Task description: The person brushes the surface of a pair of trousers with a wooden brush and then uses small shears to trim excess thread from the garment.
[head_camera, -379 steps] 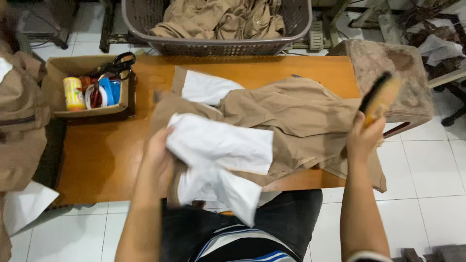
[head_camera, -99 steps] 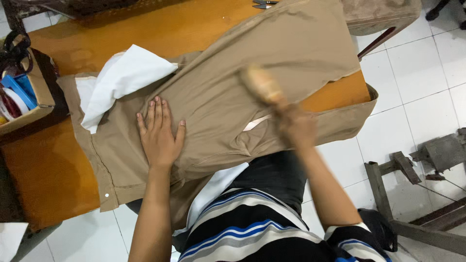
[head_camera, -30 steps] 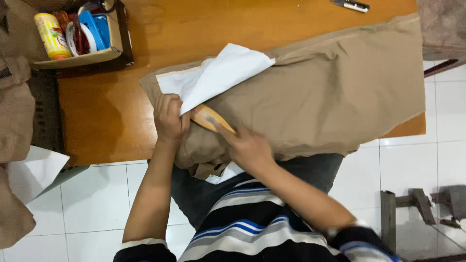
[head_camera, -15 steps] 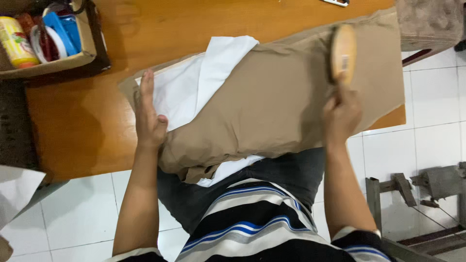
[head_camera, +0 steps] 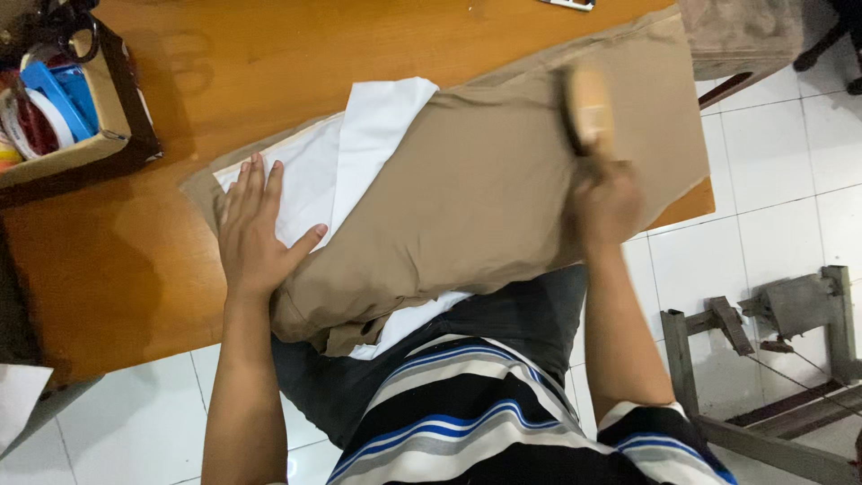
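Note:
A tan garment (head_camera: 485, 180) lies folded across the wooden table (head_camera: 224, 54), with white lining fabric (head_camera: 359, 144) showing at its left end. My left hand (head_camera: 256, 229) presses flat, fingers spread, on the white fabric at the garment's left edge. My right hand (head_camera: 606, 202) grips the handle of a wooden brush (head_camera: 588, 103), whose head rests on the tan cloth near its right end. The brush is blurred. The garment's near edge hangs over the table onto my lap.
A cardboard box (head_camera: 99, 135) with tape rolls and blue items sits at the table's far left. A padded seat (head_camera: 741, 36) stands at the upper right. A metal frame (head_camera: 763, 323) rests on the white tile floor at right.
My right hand with the brush has moved from the garment's left part to its right end. My left hand has flattened on the white fabric.

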